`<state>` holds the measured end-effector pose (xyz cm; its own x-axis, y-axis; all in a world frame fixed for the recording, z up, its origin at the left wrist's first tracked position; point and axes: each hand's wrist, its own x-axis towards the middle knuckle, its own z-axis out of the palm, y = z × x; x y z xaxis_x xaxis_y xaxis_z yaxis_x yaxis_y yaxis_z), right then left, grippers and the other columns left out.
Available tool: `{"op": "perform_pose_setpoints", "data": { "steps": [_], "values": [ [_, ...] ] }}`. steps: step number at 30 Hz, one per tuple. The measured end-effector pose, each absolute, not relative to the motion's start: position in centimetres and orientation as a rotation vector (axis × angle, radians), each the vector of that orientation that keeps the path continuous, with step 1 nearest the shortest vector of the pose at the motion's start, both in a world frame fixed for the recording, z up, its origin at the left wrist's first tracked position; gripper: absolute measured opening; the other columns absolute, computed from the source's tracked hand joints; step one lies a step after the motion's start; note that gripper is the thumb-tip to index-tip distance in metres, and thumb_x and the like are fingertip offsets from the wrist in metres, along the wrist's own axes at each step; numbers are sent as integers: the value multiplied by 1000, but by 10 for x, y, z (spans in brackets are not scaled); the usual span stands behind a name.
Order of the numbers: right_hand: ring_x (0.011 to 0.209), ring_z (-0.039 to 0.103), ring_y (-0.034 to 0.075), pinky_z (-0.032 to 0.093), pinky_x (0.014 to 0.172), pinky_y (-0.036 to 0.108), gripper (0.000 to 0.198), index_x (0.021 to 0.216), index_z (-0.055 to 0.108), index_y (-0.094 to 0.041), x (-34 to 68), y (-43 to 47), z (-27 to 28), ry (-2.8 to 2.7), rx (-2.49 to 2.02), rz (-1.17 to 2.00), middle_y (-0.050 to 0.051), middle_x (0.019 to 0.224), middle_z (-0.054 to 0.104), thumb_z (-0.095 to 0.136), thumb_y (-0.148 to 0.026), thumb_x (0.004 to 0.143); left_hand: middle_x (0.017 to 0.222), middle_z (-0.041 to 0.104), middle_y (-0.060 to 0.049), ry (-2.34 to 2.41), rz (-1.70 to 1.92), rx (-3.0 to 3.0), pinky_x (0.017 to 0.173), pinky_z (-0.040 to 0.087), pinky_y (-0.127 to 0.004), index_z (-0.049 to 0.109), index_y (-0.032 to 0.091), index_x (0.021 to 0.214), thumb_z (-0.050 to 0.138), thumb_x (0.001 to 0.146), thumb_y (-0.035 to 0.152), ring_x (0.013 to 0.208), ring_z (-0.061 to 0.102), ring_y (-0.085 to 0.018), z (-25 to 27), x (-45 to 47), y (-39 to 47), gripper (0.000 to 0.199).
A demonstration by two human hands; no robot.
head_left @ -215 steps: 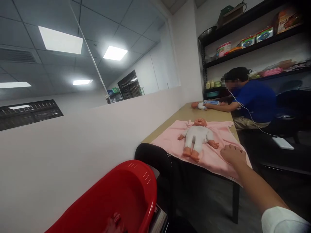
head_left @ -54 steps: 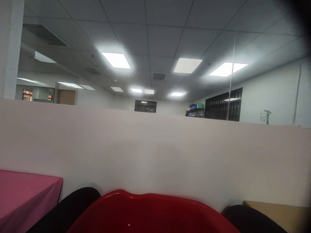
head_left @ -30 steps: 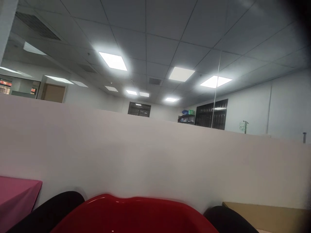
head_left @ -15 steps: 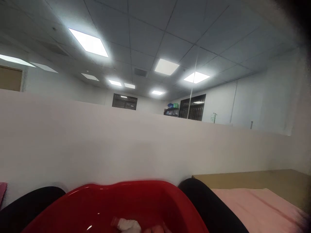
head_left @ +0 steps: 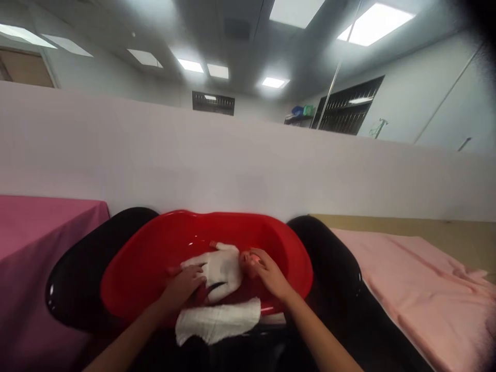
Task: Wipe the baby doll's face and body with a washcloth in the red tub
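Note:
A baby doll [head_left: 223, 266] in white clothing lies on its back inside a red tub [head_left: 134, 268], its head towards the right. My left hand [head_left: 185, 283] rests by the doll's legs, fingers stretched out and a little apart over the white cloth. At the other end, my right hand [head_left: 269, 273] curves round the doll's head, fingers over the top and thumb nearer the face. Part of the head is hidden under that hand. A white cloth [head_left: 219, 321] hangs over the tub's near rim, between my forearms.
The tub sits in a black stand [head_left: 83, 268] with raised sides. To the left is a table under a pink cloth [head_left: 46, 227]; on the right, a light pink sheet [head_left: 406, 274] covers a tan surface. A pale partition wall [head_left: 232, 160] runs behind the tub.
My view has tilted down, so the tub, doll and white cloth now show more fully. Both my hands and forearms are now plainly in view.

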<state>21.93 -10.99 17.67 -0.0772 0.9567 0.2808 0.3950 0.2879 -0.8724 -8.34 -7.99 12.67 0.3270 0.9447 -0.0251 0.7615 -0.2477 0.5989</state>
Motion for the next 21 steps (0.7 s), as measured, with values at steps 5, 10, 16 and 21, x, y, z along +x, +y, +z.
{"op": "perform_pose_setpoints", "data": {
  "steps": [5, 10, 16, 21],
  "values": [
    [103, 63, 23, 48, 93, 32, 33, 106, 69, -22, 219, -216, 135, -1422, -1255, 868, 8, 110, 69, 50, -45, 93, 117, 65, -6, 1508, 341, 2232, 86, 42, -31, 62, 20, 115, 51, 90, 51, 105, 60, -23, 123, -62, -144, 41],
    [99, 65, 26, 49, 93, 35, 37, 99, 69, -19, 200, -240, 69, -1147, -1442, 950, 10, 105, 71, 60, -51, 83, 116, 65, -8, 1555, 245, 2472, 91, 40, -36, 62, 20, 121, 57, 90, 45, 109, 57, -27, 107, -55, -168, 40],
    [102, 64, 28, 47, 96, 38, 46, 106, 71, -14, 172, -228, 77, -1106, -1219, 1156, 11, 109, 72, 65, -51, 79, 110, 66, -8, 1577, 786, 2408, 94, 41, -40, 64, 20, 105, 48, 93, 24, 107, 57, -25, 106, -49, -192, 21],
    [107, 63, 30, 44, 100, 43, 46, 109, 72, -16, 186, -274, 80, -1153, -1074, 1315, 11, 114, 71, 73, -47, 74, 105, 65, -7, 1550, 1405, 1635, 88, 50, -36, 59, 20, 88, 60, 82, 33, 99, 63, -23, 81, -51, -245, 15]
  ]
}}
